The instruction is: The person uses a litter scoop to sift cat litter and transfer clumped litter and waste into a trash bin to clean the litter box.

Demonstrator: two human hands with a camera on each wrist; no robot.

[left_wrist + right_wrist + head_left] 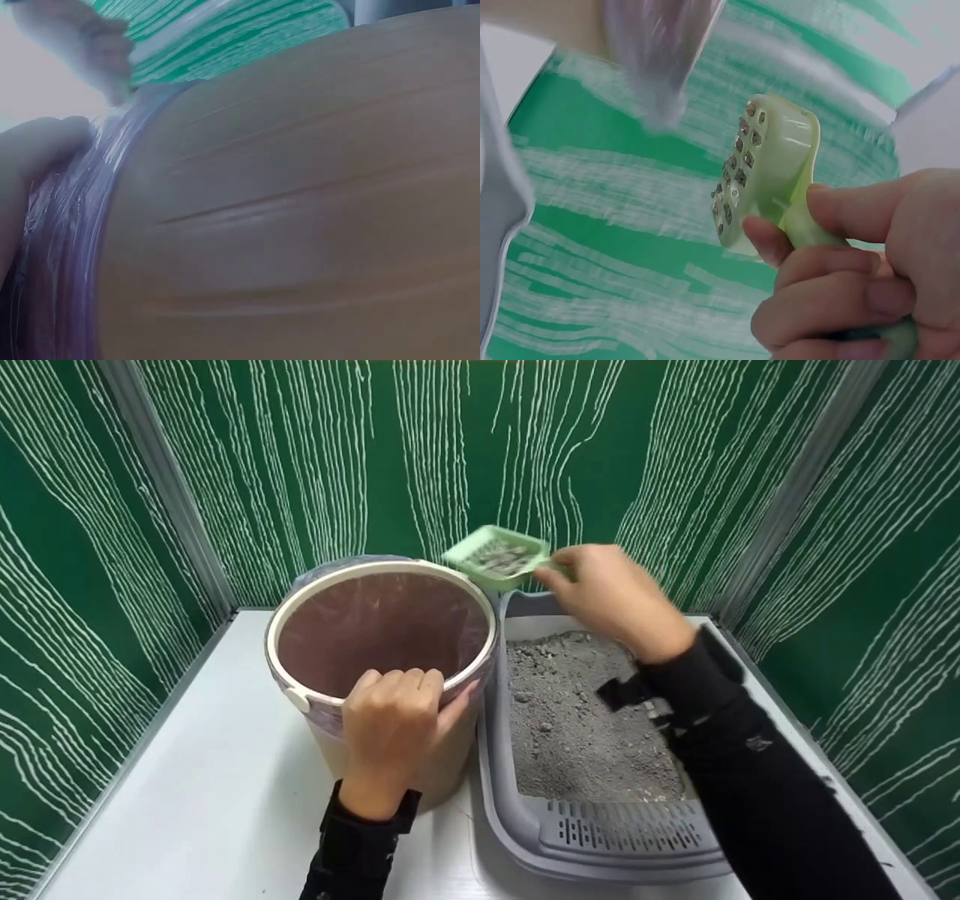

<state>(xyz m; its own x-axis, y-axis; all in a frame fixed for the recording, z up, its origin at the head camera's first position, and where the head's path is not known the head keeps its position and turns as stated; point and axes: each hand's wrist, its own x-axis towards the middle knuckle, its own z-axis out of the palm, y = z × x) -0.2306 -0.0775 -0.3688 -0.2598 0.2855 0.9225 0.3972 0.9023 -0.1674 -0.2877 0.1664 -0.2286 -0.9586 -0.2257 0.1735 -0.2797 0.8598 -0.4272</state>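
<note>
In the head view my right hand (611, 592) grips the handle of a light green litter scoop (484, 577), raised over the back rim of the litter box, its head close to the bin's rim. Grey clumps (504, 556) lie in the scoop; in the right wrist view they show through the slots of the scoop head (780, 157). My left hand (394, 720) grips the near rim of a beige trash bin (442, 765), fingers over the white ring (271, 641) and thumb outside. A thin purplish bag lines the bin, its gathered edge (82, 217) showing in the left wrist view.
A grey litter box (495, 780) holding grey litter (577, 720) stands right beside the bin, with a slotted ledge (626, 829) at its front. Both rest on a white table (202, 780). Green walls (420, 450) with white streaks rise behind and at both sides.
</note>
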